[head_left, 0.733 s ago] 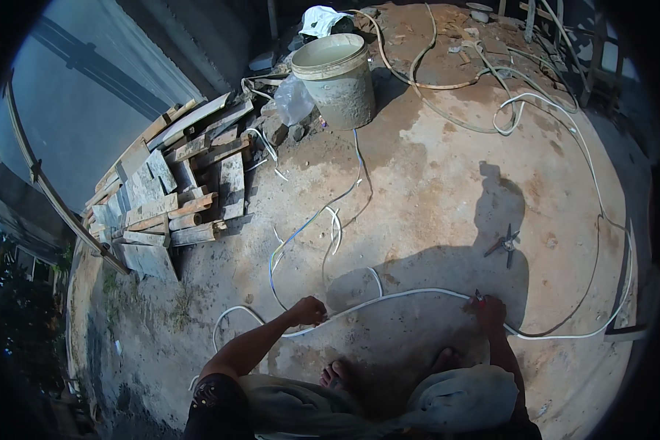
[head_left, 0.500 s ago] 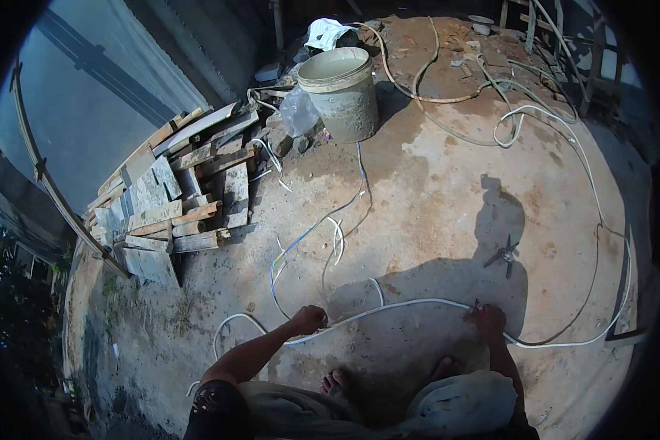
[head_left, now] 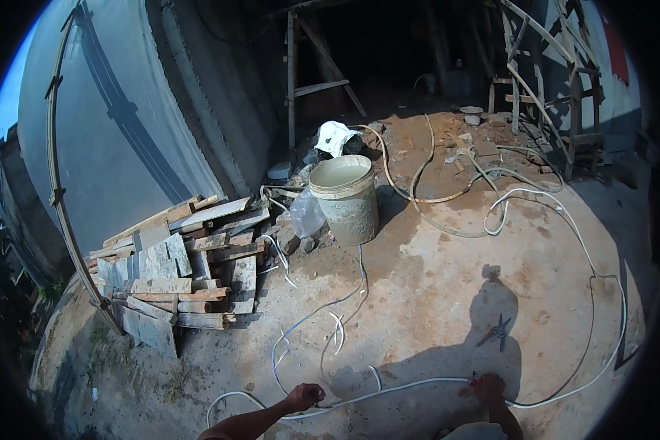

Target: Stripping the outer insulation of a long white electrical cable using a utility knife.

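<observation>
My right hand (head_left: 489, 387) is closed around a white cable (head_left: 418, 381), and a small red thing shows at its fingers, too small to name. The cable comes out on both sides of that hand. My left hand (head_left: 305, 397) is a closed fist just above the cable; what it holds, if anything, is hidden. A thin blue-and-white wire (head_left: 274, 359) runs down from near the bucket toward my left wrist. Short white cable sheath pieces (head_left: 338, 334) lie beyond that hand. A dark, splayed tool like open pliers (head_left: 499, 334) rests in my shadow, past my right hand.
A mortar-stained bucket (head_left: 348, 213) of cloudy water stands ahead, beside a clear plastic bag (head_left: 306, 215). Boards and bamboo (head_left: 191, 279) are piled on the left, with a pole (head_left: 56, 191) leaning there. A hose (head_left: 418, 198) winds across the dirt; a wooden frame (head_left: 543, 88) stands back right.
My view has tilted up, so the hands sit lower in the picture and more of the dark doorway shows. Both hands stay closed in nearly the same places along the cable.
</observation>
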A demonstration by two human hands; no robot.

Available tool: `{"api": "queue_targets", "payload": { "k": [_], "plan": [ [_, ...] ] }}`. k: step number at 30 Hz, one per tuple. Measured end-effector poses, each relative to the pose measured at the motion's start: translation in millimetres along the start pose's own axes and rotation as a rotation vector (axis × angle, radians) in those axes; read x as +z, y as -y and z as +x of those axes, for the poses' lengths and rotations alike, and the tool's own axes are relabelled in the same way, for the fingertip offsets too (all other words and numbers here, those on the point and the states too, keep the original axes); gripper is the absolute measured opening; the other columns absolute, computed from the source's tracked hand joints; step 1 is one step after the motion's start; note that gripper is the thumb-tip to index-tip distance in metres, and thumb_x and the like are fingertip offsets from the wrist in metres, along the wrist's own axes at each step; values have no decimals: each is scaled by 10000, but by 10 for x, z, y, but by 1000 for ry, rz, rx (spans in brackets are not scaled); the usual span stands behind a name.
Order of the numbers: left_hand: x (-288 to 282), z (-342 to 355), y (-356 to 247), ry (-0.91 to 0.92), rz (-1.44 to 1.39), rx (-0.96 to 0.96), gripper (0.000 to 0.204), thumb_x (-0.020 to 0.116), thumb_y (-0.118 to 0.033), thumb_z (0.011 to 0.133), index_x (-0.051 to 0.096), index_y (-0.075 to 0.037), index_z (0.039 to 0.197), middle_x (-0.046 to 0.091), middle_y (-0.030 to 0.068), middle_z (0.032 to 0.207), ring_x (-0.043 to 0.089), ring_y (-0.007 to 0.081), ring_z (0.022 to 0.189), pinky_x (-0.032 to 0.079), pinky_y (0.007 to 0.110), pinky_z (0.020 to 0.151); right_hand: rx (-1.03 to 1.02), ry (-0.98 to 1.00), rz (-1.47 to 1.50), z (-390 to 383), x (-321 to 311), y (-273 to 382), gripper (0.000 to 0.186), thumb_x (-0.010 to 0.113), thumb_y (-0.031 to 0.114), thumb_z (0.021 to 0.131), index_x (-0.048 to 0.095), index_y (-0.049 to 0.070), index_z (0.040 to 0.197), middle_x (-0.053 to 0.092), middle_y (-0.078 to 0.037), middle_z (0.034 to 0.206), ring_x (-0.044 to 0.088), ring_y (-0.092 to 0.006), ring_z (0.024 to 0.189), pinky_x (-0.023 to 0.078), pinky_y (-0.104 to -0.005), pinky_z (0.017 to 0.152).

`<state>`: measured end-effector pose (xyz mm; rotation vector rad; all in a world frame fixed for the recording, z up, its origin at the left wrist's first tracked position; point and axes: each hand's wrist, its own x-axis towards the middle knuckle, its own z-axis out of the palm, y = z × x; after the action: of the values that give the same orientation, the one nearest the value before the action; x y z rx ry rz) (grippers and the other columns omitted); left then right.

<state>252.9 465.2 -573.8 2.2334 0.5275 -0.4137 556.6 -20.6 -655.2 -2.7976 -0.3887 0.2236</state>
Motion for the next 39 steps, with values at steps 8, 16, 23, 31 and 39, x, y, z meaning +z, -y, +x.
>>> {"api": "queue_targets", "payload": {
  "k": [8,16,23,31,39],
  "plan": [
    [97,125,87,138,85,376,297,727,-239,883,669,-57,1110,695,128,998,680,269,876,538,388,796,28,71,-105,92,-2,-78,675,648,712,773,739,49,860,701,-182,883,677,-384,883,530,-489,805],
    [98,-65,201,181,270,287,179,726,-206,772,689,-45,841,665,133,811,667,318,844,531,423,762,28,140,-107,63,-109,40,657,631,690,805,735,49,909,704,-198,926,682,-383,902,528,-484,835],
    [-96,-173,55,40,221,550,88,660,-142,812,662,-54,809,630,136,811,645,338,824,518,440,714,28,58,-39,63,-71,-18,622,669,661,794,717,45,858,696,-191,841,680,-396,819,525,-496,772],
    [-161,-246,-101,42,606,547,171,581,-111,852,590,-71,1019,626,111,947,651,354,916,536,463,739,11,63,-10,30,-172,21,638,669,675,788,710,41,845,687,-203,837,673,-408,836,524,-507,775],
    [-35,-274,-23,142,499,493,193,624,-121,838,545,-35,992,584,163,942,618,396,922,511,488,768,15,62,-49,30,-199,82,572,698,607,799,721,38,847,699,-189,836,682,-394,831,528,-490,780]
  ]
}}
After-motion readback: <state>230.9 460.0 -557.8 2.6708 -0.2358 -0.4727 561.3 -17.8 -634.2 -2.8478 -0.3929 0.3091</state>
